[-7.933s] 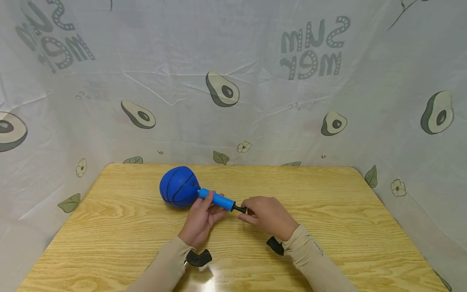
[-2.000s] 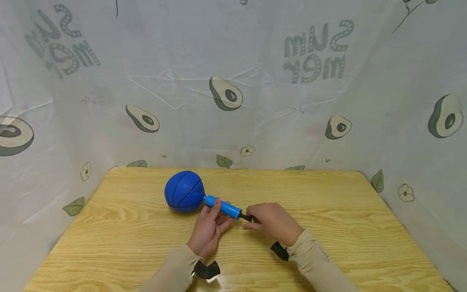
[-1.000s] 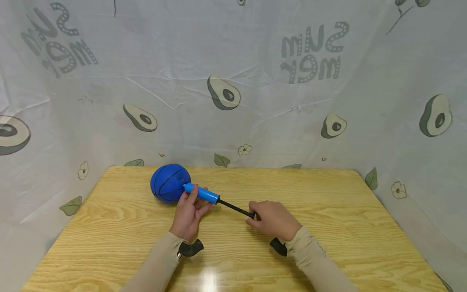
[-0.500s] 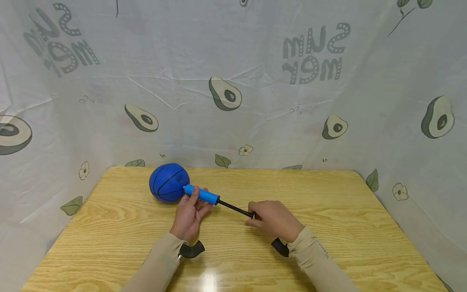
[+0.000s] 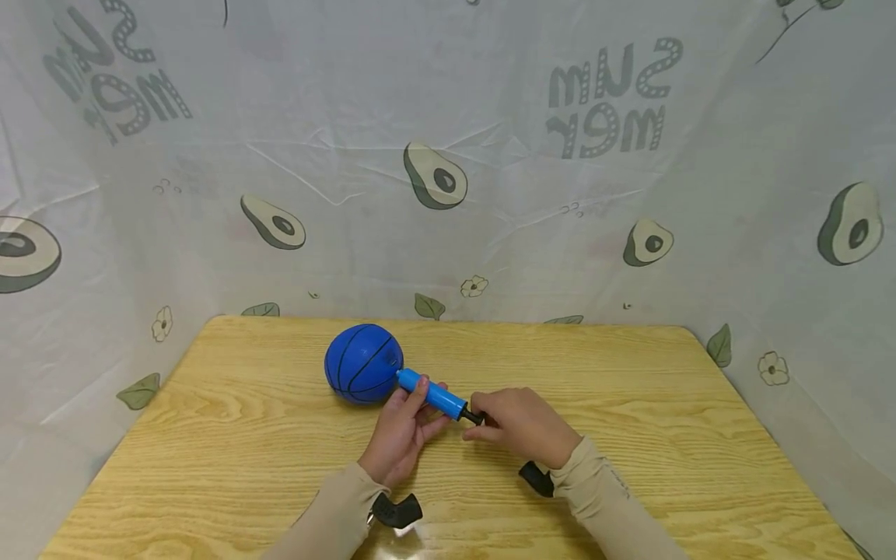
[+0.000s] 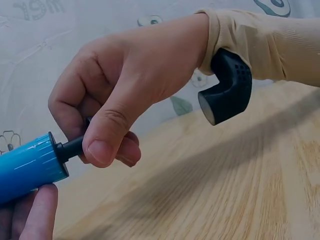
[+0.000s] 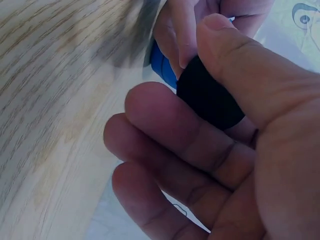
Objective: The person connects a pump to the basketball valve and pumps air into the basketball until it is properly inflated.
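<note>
A blue ball with black seams rests on the table toward the back left. The light blue barrel of a hand pump points its tip at the ball's right side, where it meets the ball. My left hand holds the barrel from below, thumb on top. With curled fingers, my right hand grips the black handle end of the pump. Only a short stretch of black rod shows between barrel and right hand in the left wrist view.
The wooden table extends around both hands. A printed cloth with avocados hangs behind it and along both sides. Black wrist-worn pieces stick out at both cuffs.
Half a second ago the pump rod was drawn far out; now it is pushed nearly in. My left hand, the barrel and the ball have shifted right, toward the right hand. The ball looks rounder.
</note>
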Demonstrator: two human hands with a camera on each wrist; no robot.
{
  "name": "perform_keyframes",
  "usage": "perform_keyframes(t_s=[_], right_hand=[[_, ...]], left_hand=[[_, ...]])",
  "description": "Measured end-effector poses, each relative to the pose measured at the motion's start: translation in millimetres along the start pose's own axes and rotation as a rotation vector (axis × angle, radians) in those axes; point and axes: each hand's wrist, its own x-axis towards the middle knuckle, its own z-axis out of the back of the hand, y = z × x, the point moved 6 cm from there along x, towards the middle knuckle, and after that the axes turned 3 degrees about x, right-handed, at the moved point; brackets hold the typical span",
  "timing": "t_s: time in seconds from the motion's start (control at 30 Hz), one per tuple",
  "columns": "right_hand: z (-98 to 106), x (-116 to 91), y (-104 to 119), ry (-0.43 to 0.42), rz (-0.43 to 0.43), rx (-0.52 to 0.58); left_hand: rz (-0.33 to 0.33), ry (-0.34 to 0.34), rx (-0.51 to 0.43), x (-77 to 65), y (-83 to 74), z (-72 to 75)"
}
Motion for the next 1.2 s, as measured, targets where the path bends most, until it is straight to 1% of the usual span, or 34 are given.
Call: perform_keyframes(t_s=[0.23, 0.47, 0.6, 0.73, 1.0, 1.1, 1.2], right_hand=[[6, -2, 1, -0.041, 0.003, -0.016], [8, -2, 2, -0.055, -0.001, -0.02], [8, -2, 1, -0.045, -0.015, -0.025], [9, -2, -1, -0.043, -0.032, -0.044], [13, -4, -5, -0.094, -0.058, -0.099], [13, -4, -6, -0.098, -0.077, -0.098], [13, -5, -9, -0.11, -0.092, -0.1]], left_hand=[[-0.001, 0.01, -0.009, 1.0, -2.4, -1.9], [-0.017, -0.018, -0.033, 4.7, -6.4, 3.5], [-0.049, -0.049, -0.04, 7.6, -12.4, 13.5], [-0.089, -0.106, -0.05, 10.6, -22.6, 28.1], [-0.145, -0.22, -0.068, 13.5, -40.0, 54.9], [-0.144, -0.25, -0.086, 14.2, -41.2, 59.5], [-0.124, -0.233, -0.094, 15.3, -39.1, 58.8]])
